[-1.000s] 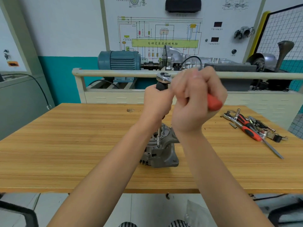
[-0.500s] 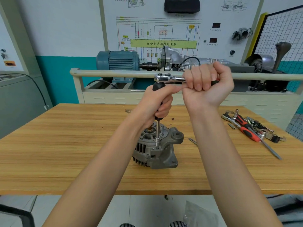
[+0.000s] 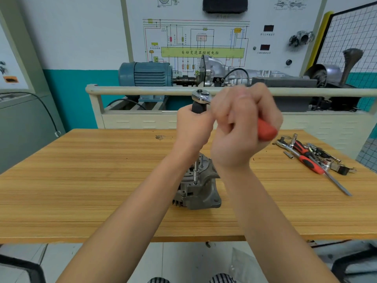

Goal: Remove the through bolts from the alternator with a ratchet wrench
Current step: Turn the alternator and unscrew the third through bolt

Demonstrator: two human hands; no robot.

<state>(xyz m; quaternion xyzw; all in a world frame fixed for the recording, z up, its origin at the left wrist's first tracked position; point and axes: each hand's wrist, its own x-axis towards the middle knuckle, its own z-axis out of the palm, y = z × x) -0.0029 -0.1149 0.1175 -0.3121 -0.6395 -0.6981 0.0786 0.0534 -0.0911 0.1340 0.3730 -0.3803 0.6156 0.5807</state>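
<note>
Red-handled ratchet [image 3: 265, 130] gripped in right hand [image 3: 242, 127] | left hand [image 3: 191, 127] curled round black extension grip | alternator [image 3: 199, 188] mid-table, nearer front edge | step: loosening through bolt, socket [image 3: 195, 177] seated | next: likely another handle swing.

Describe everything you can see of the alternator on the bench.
The alternator is a grey cast-metal unit with dark cooling fins low on its left side and a mounting lug at the lower right. It sits on the wooden table, largely hidden by both forearms. A slim steel socket extension stands upright on its top face. No hand touches it.
</note>
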